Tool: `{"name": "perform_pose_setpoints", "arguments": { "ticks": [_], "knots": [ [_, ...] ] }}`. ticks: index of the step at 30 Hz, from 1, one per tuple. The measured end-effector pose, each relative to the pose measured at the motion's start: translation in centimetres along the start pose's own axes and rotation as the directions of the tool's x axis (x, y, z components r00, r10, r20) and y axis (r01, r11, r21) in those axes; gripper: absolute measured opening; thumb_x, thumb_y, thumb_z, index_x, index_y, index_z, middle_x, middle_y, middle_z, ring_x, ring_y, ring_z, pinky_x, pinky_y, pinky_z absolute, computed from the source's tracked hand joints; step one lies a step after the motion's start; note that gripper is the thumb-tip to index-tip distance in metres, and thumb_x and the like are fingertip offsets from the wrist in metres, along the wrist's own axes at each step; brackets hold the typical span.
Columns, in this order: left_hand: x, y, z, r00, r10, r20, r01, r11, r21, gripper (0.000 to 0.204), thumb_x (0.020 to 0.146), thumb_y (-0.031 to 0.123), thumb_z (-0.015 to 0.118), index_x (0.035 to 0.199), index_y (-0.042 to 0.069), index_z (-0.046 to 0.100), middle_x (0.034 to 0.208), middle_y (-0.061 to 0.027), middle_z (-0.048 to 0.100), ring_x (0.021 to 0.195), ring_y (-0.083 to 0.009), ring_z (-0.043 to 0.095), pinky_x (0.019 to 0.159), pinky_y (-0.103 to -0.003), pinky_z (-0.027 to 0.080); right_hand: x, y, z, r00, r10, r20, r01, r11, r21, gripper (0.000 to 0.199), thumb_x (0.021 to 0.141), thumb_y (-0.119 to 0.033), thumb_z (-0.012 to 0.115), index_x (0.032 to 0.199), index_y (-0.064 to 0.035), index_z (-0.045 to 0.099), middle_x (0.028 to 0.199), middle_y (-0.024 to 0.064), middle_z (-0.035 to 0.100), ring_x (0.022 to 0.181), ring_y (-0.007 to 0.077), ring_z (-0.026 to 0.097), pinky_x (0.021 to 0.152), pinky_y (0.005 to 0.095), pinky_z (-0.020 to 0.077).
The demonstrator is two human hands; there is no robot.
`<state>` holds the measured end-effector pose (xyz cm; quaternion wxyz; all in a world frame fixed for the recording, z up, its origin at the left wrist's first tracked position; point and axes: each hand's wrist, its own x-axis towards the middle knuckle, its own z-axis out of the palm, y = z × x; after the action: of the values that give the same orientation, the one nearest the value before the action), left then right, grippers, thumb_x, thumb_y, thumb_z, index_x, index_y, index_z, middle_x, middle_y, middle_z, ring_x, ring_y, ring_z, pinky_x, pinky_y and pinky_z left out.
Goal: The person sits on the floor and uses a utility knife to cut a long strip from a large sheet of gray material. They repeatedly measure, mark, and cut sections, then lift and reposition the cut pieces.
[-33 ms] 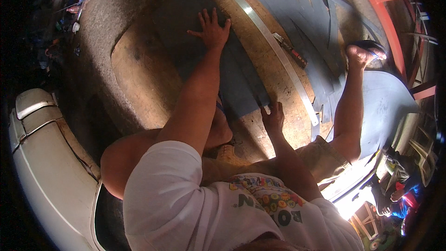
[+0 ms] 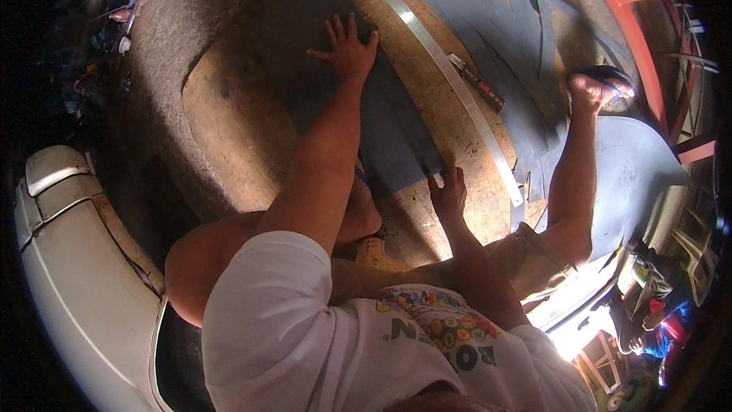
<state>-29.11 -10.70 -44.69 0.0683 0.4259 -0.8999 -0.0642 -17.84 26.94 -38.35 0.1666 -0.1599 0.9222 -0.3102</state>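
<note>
My left hand (image 2: 347,50) lies flat, fingers spread, on a dark grey sheet (image 2: 389,130) spread over a wooden board (image 2: 236,130). My right hand (image 2: 448,192) is closer to me, with its fingertips at the sheet's near right corner. I cannot see anything held in it. A long metal straightedge (image 2: 446,69) runs diagonally along the right side of the sheet. I am seated on the floor: one bent knee shows below my left arm, and my right leg stretches out to a sandalled foot (image 2: 598,86).
A small red and dark tool (image 2: 476,84) lies beside the straightedge. More grey sheet pieces and offcuts (image 2: 526,23) lie beyond it, and a large grey sheet (image 2: 633,176) sits under my right leg. A white rounded object (image 2: 69,259) is at my left. Clutter fills the far left corner.
</note>
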Motion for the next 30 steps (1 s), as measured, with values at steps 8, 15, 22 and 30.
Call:
{"name": "perform_pose_setpoints", "arguments": {
  "ticks": [8,15,22,30],
  "knots": [
    [-0.2,0.2,0.1,1.0,0.009,0.002,-0.009,1.0,-0.022,0.079,0.095,0.071,0.045,0.159,0.025,0.033,0.169,-0.0083,0.021,0.158,-0.0294,0.012,0.103,-0.09,-0.002,-0.3,0.0,-0.1,1.0,0.017,-0.009,-0.017,1.0,0.025,0.039,0.082,-0.015,0.081,0.111,0.0005,0.06,0.104,0.0213,0.063,0.094,0.0404,0.067,0.077,0.0496,0.0566],
    [0.4,-2.0,3.5,0.995,0.048,-0.089,-0.057,0.994,-0.097,0.082,0.093,0.071,0.048,0.158,0.022,0.035,0.168,-0.0123,0.025,0.157,-0.0345,0.011,0.103,-0.091,0.002,-0.5,1.7,1.1,0.998,-0.043,-0.053,0.043,0.999,-0.011,0.046,0.083,-0.019,0.082,0.121,-0.0041,0.06,0.109,0.0207,0.062,0.095,0.0409,0.068,0.078,0.0497,0.057],
    [1.3,-2.0,3.9,0.994,0.104,-0.022,-0.104,0.995,0.009,0.087,0.094,0.08,0.037,0.161,0.025,0.03,0.17,-0.0108,0.016,0.157,-0.0361,0.009,0.099,-0.094,0.002,-0.5,1.4,0.5,1.0,0.013,-0.018,-0.012,0.999,0.05,0.051,0.083,-0.018,0.081,0.126,-0.0036,0.057,0.109,0.0207,0.062,0.098,0.0425,0.065,0.08,0.0505,0.0558],
    [1.1,-1.7,2.5,0.995,0.101,0.002,-0.101,0.992,-0.071,0.087,0.094,0.08,0.036,0.162,0.026,0.025,0.171,-0.0094,0.013,0.158,-0.0343,0.008,0.101,-0.093,0.004,-0.4,0.9,-0.1,1.0,0.003,-0.011,-0.002,0.998,0.07,0.048,0.083,-0.018,0.081,0.124,-0.0049,0.058,0.107,0.0198,0.062,0.097,0.0412,0.066,0.078,0.0501,0.0561]
  ]
}}
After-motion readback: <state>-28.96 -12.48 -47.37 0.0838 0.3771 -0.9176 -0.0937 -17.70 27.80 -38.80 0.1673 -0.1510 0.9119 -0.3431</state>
